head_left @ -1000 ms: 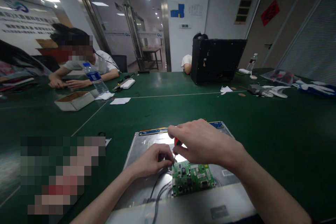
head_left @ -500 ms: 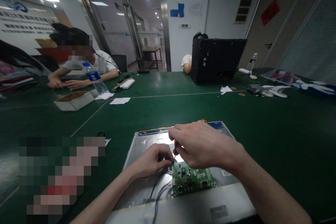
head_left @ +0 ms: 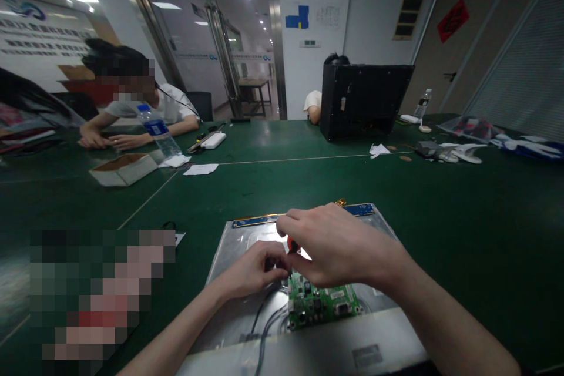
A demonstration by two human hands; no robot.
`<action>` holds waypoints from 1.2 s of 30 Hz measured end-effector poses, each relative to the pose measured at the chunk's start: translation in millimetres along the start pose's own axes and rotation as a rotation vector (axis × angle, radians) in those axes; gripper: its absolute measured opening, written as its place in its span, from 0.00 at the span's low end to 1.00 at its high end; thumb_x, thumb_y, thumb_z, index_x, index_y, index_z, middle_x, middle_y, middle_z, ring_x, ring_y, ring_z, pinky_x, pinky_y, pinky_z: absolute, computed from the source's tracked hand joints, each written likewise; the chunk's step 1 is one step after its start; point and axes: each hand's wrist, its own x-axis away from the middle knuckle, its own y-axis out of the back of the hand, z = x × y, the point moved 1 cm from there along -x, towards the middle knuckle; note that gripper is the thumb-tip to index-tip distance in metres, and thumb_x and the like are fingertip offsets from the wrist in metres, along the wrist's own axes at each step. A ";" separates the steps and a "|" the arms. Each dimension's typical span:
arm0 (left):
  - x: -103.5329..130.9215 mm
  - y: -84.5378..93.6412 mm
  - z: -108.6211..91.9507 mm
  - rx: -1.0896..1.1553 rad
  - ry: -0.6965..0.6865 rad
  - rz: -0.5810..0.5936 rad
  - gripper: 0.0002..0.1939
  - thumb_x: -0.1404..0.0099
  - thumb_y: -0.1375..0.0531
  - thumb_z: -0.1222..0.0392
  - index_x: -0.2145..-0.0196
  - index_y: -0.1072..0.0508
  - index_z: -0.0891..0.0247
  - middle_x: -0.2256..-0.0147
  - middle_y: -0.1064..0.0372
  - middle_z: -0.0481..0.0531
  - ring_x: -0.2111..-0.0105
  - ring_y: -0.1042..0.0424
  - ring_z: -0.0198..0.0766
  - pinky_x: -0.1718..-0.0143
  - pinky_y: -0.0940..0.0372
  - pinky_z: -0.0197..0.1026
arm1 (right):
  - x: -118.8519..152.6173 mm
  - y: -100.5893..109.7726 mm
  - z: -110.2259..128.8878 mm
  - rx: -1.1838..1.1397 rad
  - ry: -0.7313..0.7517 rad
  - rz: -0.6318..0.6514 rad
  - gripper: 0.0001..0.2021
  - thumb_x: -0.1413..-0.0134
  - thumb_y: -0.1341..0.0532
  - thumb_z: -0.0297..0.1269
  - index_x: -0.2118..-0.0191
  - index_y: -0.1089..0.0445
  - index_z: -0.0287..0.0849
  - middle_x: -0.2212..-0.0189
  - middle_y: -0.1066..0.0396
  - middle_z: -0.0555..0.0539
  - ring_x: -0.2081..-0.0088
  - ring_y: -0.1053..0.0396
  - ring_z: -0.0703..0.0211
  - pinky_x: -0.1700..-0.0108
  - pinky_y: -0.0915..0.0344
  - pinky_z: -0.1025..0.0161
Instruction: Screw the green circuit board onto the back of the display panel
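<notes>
My right hand (head_left: 337,247) is closed around the red handle of a screwdriver (head_left: 292,245), held above the upper left corner of a green circuit board (head_left: 324,304). My fingers hide most of the screwdriver, its tip included. Beside that same corner, my left hand (head_left: 258,267) has thumb and fingers pinched together; whatever is between them is hidden. The board lies on the metal back of a flat display panel (head_left: 231,247). Dark cables (head_left: 265,329) run down from the board's left side. Along the panel's far edge is a narrow blue circuit strip (head_left: 361,210).
An open white box (head_left: 118,175), a water bottle (head_left: 161,132) and a paper slip (head_left: 201,170) are at the left on the green table (head_left: 247,185). A black monitor housing (head_left: 368,100) stands at the back. Another person (head_left: 171,103) leans on the table, far left.
My right hand has shifted slightly left and turned, covering the screwdriver shaft that showed earlier. My left hand stays at the board's corner.
</notes>
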 end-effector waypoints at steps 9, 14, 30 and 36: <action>0.2 0.6 -1.9 0.004 0.023 -0.010 0.03 0.45 0.42 0.65 0.74 0.28 0.65 0.75 0.31 0.48 0.74 0.35 0.36 0.72 0.41 0.36 | -0.7 1.3 0.1 0.019 0.016 -0.004 0.06 0.46 0.44 0.34 0.61 0.38 0.40 0.68 0.28 0.48 0.74 0.37 0.62 0.77 0.55 0.63; 1.5 0.5 -10.2 0.012 0.016 -0.059 0.02 0.45 0.40 0.65 0.72 0.28 0.64 0.73 0.29 0.49 0.73 0.33 0.38 0.70 0.39 0.37 | -2.9 -1.2 -2.7 0.032 -0.014 -0.025 0.06 0.41 0.44 0.39 0.63 0.36 0.42 0.70 0.27 0.50 0.74 0.35 0.62 0.77 0.56 0.63; 1.3 -0.3 3.6 0.009 0.032 -0.011 0.03 0.44 0.39 0.64 0.73 0.27 0.65 0.74 0.31 0.47 0.73 0.36 0.36 0.72 0.41 0.36 | -0.4 -0.2 -1.7 0.046 -0.004 0.027 0.08 0.49 0.43 0.31 0.61 0.37 0.38 0.65 0.30 0.45 0.73 0.37 0.60 0.77 0.54 0.62; 1.4 -0.2 -4.2 0.023 0.028 -0.031 0.03 0.43 0.40 0.65 0.72 0.26 0.64 0.72 0.29 0.49 0.72 0.34 0.37 0.70 0.39 0.37 | -3.4 -1.0 -2.6 0.029 -0.019 -0.017 0.05 0.44 0.44 0.34 0.62 0.36 0.40 0.68 0.28 0.48 0.73 0.36 0.62 0.77 0.56 0.62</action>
